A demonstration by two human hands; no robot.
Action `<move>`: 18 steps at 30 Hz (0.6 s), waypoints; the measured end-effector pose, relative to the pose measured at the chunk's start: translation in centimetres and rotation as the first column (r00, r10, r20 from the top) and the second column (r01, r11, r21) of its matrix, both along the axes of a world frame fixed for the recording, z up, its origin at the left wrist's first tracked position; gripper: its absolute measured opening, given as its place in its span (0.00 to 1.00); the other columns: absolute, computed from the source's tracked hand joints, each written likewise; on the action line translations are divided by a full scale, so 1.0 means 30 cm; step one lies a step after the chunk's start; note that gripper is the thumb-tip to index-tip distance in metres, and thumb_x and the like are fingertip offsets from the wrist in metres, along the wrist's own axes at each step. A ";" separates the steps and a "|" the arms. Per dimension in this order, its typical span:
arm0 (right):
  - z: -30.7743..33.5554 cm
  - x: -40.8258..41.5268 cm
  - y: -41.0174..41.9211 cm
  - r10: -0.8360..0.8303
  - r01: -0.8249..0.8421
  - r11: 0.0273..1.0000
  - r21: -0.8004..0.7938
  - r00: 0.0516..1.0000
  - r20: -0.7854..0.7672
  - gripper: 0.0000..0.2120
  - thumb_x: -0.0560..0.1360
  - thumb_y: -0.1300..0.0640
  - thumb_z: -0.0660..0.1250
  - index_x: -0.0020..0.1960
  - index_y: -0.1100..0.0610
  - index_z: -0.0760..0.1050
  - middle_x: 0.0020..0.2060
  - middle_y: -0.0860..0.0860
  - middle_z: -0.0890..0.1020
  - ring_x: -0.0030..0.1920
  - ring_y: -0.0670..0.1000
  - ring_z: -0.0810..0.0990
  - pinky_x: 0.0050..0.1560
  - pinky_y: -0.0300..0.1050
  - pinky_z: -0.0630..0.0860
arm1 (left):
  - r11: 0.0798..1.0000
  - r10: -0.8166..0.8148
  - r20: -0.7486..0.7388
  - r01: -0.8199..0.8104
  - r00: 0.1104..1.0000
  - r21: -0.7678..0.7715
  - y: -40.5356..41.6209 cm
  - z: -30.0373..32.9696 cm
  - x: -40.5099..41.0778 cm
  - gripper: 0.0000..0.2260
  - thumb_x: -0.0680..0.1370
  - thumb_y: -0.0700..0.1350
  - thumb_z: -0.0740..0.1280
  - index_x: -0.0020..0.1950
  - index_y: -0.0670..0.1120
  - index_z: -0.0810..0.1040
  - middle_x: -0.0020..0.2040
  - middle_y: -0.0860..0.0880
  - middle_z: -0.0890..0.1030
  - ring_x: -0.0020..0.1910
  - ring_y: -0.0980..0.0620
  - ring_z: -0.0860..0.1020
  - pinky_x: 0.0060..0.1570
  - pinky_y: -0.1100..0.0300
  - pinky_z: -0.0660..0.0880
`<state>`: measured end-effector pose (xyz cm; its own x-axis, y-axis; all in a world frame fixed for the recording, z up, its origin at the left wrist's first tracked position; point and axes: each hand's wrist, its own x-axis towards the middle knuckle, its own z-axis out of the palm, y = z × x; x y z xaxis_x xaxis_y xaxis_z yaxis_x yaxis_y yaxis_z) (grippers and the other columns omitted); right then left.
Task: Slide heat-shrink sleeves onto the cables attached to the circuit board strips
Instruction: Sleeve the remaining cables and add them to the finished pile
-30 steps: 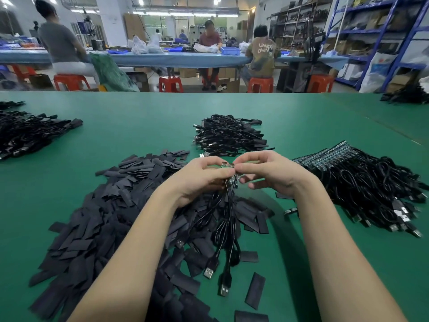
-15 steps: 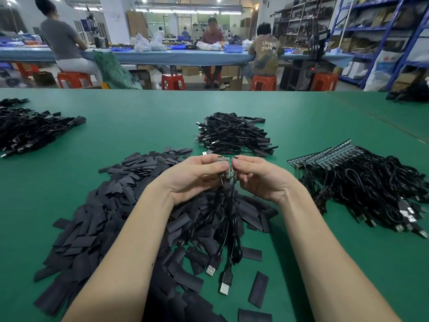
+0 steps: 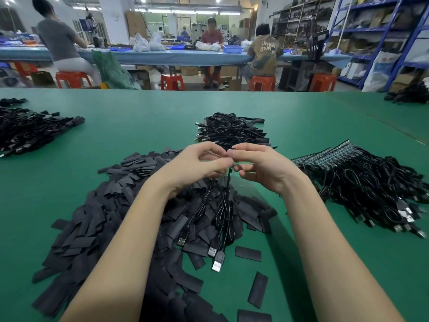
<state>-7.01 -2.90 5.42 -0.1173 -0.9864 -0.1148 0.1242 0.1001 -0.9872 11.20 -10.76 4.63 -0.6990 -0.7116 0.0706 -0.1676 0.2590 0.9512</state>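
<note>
My left hand (image 3: 197, 168) and my right hand (image 3: 262, 168) meet fingertip to fingertip above a big heap of flat black heat-shrink sleeves (image 3: 111, 217). Both pinch the top end of a small bunch of black cables (image 3: 226, 205) that hangs down onto the heap, USB plugs (image 3: 218, 263) lying at the bottom. The circuit board strip at the top of the bunch is hidden by my fingers. A pile of cables with board strips (image 3: 362, 182) lies to the right, strip ends fanned at its far side.
The green table (image 3: 139, 126) also carries a cable pile (image 3: 234, 133) just beyond my hands, another (image 3: 30, 131) at far left and one (image 3: 411, 94) at far right. Loose sleeves (image 3: 257, 291) lie near me. People sit on red stools at a blue bench behind.
My hands have risen slightly and closed over the board strip, which showed between my fingers before and is now hidden. The cable bunch still hangs from them.
</note>
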 end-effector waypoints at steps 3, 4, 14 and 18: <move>0.000 -0.008 -0.002 -0.029 0.031 0.999 0.029 0.998 -0.058 0.09 0.72 0.57 0.77 0.51 0.56 0.82 0.41 0.50 0.85 0.32 0.46 0.79 0.34 0.36 0.78 | 0.994 -0.063 -0.041 0.067 0.997 0.087 0.030 -0.024 -0.025 0.10 0.77 0.41 0.75 0.57 0.43 0.80 0.49 0.45 0.87 0.49 0.51 0.86 0.50 0.62 0.80; 0.002 -0.012 0.000 -0.025 0.028 0.999 0.034 0.996 -0.083 0.12 0.72 0.56 0.77 0.53 0.56 0.82 0.42 0.50 0.85 0.32 0.46 0.79 0.35 0.36 0.78 | 0.992 -0.056 -0.080 0.064 0.995 0.110 0.037 -0.030 -0.031 0.09 0.78 0.39 0.73 0.56 0.41 0.80 0.48 0.43 0.87 0.46 0.51 0.85 0.48 0.63 0.80; 0.008 -0.077 0.051 0.395 -0.024 0.871 0.491 0.629 -0.669 0.15 0.65 0.56 0.83 0.48 0.55 0.83 0.37 0.50 0.86 0.33 0.46 0.84 0.33 0.36 0.77 | 0.950 0.164 -0.258 -0.082 0.952 0.302 0.031 -0.036 -0.038 0.05 0.78 0.37 0.72 0.48 0.45 0.77 0.40 0.47 0.82 0.38 0.51 0.83 0.41 0.65 0.81; -0.008 -0.038 0.025 0.403 0.004 0.875 0.485 0.549 -0.732 0.13 0.64 0.58 0.84 0.44 0.53 0.83 0.32 0.47 0.85 0.32 0.47 0.84 0.35 0.38 0.79 | 0.961 0.150 -0.229 -0.088 0.962 0.262 0.031 -0.043 -0.039 0.04 0.78 0.39 0.72 0.48 0.45 0.78 0.39 0.51 0.84 0.37 0.53 0.83 0.41 0.65 0.79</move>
